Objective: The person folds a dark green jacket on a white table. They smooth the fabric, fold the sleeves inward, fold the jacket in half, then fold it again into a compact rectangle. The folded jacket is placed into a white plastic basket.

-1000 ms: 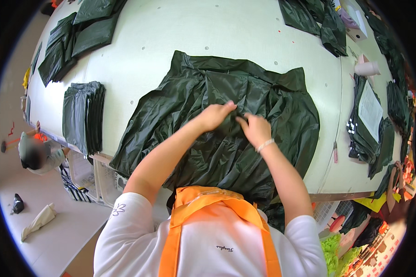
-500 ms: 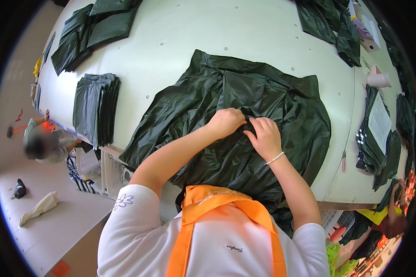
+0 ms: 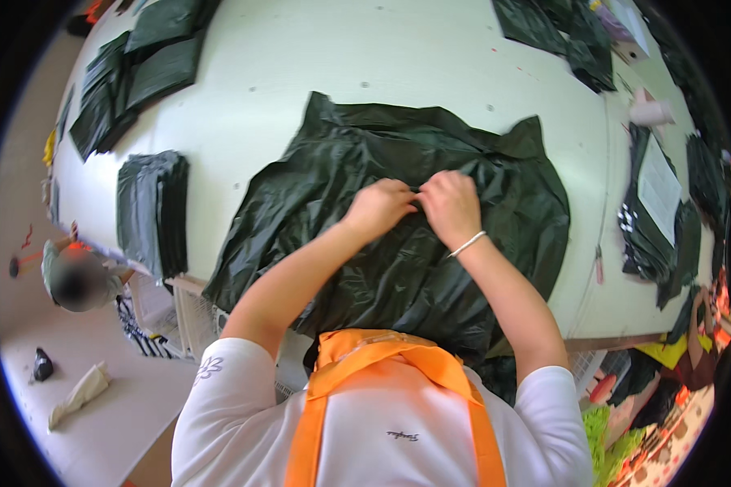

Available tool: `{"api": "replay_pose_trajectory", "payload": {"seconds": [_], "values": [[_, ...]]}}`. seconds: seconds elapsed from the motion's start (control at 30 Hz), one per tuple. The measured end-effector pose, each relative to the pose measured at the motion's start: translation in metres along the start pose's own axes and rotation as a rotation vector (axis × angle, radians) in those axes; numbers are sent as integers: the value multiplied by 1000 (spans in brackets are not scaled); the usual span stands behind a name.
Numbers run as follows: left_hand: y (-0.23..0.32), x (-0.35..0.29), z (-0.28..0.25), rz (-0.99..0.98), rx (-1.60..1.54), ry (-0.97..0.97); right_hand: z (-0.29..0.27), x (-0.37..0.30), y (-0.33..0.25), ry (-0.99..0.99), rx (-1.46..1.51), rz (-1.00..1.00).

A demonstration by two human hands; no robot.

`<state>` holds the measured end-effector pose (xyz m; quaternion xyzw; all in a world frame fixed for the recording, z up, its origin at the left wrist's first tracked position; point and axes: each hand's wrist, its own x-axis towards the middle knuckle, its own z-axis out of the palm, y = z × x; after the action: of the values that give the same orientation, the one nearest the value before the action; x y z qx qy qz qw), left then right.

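Observation:
A dark green shiny garment (image 3: 394, 280) lies spread and wrinkled on the white table (image 3: 300, 49) in front of me, its wide upper edge pointing away. My left hand (image 3: 379, 207) is closed on a bit of its cloth near the middle, fingertips curled inward. Close beside it, my right hand (image 3: 449, 207) pinches the same area, with a beaded bracelet on that wrist. The two sets of fingertips nearly meet. Whatever small detail sits between them is hidden by the fingers.
Left of the garment stands a stack of folded dark garments (image 3: 156, 213); more folded pieces (image 3: 158, 57) lie far left and far right. A paper sheet (image 3: 659, 188) rests on a right-hand pile, near small snips (image 3: 599, 266) and a pale cone (image 3: 651, 111). Another person (image 3: 81, 276) is at left.
Both hands have stayed at the garment's middle; my right hand has come up and closer to the left, its fingers now more bent. The whole view has shifted slightly.

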<state>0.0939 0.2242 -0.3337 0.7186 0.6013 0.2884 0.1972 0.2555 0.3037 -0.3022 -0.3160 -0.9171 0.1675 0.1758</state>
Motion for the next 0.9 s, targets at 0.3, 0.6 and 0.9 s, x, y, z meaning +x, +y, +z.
{"api": "replay_pose_trajectory", "payload": {"seconds": [0.3,0.6,0.9], "values": [[11,31,-8,107,166,53,21,20,41,-192,504,447],[-26,56,-19,-258,-138,-87,21,11,23,133,100,17],[-31,75,-19,-74,226,-116,7,45,25,46,-32,40]]}}
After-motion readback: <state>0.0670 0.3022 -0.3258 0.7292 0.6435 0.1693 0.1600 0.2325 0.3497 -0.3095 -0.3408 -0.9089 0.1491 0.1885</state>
